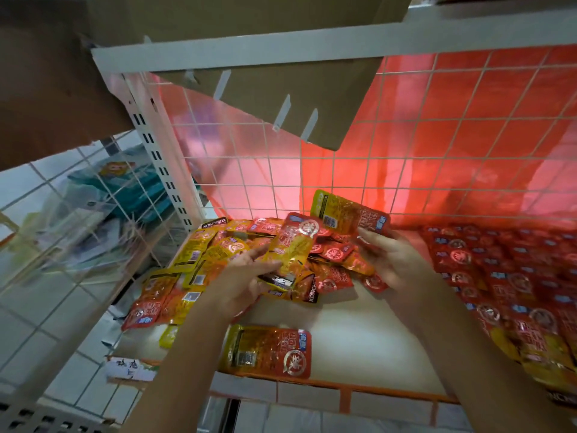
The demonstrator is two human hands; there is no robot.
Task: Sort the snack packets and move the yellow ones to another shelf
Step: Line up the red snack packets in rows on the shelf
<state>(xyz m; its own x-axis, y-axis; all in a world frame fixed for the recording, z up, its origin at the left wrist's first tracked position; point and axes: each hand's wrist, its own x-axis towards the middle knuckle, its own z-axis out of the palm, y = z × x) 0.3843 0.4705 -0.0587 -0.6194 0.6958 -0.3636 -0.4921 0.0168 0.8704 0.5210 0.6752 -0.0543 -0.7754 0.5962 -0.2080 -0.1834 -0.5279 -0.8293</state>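
The mixed heap of snack packets lies on the white shelf, against the wire-grid back panel, and every other place here is given from that heap. Above its middle, the left hand pinches 1 yellow packet between thumb and fingers, lifted clear, apparently so it can be pulled out for the other shelf. Just right of the heap's top, the right hand grips a second packet by its lower edge with curled fingers, tilted back-side up with its barcode showing; its visible end is yellow, the rest reddish, perhaps held up to check its colour. In front of the heap, 1 orange-red packet lies alone near the shelf's front edge. Right of the heap, red packets lie in overlapping rows, which looks like the sorted side. The brand "KONGWEM", or something close, shows on black strips at the heap's back and front edges; other print is too small to read. Left of the heap, beyond the white upright post, teal packages sit behind mesh, and a handwritten tag hangs below, illegible.
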